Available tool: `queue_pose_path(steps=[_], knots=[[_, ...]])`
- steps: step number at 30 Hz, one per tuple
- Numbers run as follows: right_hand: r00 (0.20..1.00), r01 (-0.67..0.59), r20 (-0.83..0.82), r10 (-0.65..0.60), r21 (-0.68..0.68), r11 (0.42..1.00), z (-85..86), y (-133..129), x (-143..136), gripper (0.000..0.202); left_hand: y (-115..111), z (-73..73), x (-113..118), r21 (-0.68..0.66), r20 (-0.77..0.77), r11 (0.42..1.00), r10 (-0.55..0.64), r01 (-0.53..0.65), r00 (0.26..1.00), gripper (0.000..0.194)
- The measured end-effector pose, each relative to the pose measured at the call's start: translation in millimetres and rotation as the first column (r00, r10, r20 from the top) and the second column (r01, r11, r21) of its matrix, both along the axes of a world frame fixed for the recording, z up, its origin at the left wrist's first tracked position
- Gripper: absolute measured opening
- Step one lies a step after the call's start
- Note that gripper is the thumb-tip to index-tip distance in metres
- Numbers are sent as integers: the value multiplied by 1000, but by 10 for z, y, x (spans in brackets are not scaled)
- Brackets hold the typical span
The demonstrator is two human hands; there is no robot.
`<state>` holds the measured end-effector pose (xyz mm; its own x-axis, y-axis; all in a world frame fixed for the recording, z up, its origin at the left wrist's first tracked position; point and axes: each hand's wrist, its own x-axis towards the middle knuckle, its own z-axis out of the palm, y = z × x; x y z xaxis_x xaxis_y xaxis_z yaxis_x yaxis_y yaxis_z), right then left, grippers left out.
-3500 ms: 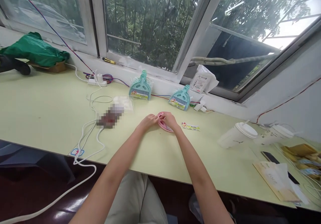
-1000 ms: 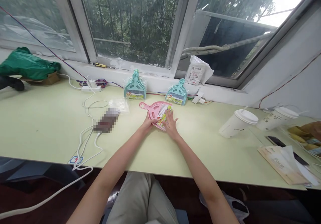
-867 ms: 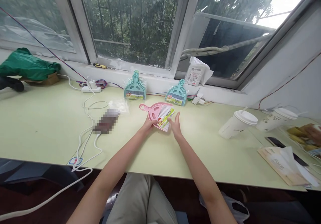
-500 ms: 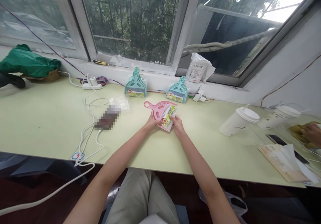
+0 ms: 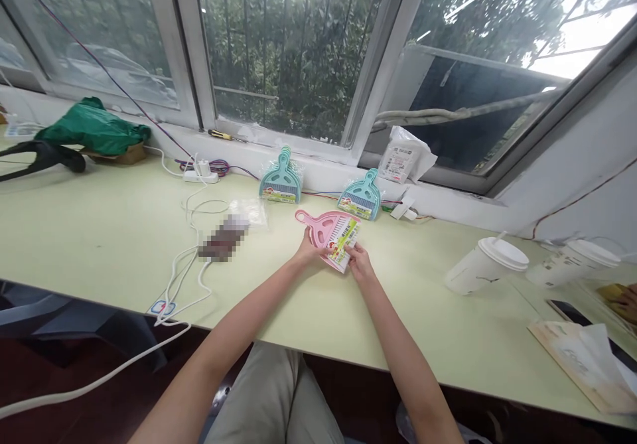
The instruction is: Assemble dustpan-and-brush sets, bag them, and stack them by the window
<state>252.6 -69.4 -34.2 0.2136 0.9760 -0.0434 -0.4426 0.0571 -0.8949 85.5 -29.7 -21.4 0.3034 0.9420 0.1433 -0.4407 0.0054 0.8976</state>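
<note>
Between my hands is a pink dustpan (image 5: 322, 229) with a small brush set in it and a printed label (image 5: 344, 238) across its wide end. Its looped handle points to the upper left. My left hand (image 5: 310, 248) grips the pan's lower left edge, thumb on top. At the labelled right edge, my right hand (image 5: 359, 262) is closed on the same set. Behind it, against the wall, a stack of teal dustpan sets (image 5: 280, 182) in clear wrap leans on the left, and another teal dustpan set (image 5: 361, 195) leans on the right.
White cables and a power strip (image 5: 201, 176) lie at the left, near a clear plastic bag (image 5: 251, 212) and a blurred item (image 5: 223, 238). Two lidded paper cups (image 5: 485, 266) stand at the right, beside a paper bag (image 5: 572, 364). Another person's hand (image 5: 628, 301) shows at the far right.
The whole view has shifted, so things sit lower and mostly further right. Both hands still hold the pink dustpan in nearly the same pose.
</note>
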Motion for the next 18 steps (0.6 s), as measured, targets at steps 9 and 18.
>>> queue_pose_path(steps=[9,18], knots=[[978,205,-49,-205,-11,979,12,22,338,26,260,175,-882,577,-679,715,689,-394,254,64],[960,268,-82,-270,-31,963,-37,70,445,30,197,-25,-471,372,-619,927,291,-55,730,37]])
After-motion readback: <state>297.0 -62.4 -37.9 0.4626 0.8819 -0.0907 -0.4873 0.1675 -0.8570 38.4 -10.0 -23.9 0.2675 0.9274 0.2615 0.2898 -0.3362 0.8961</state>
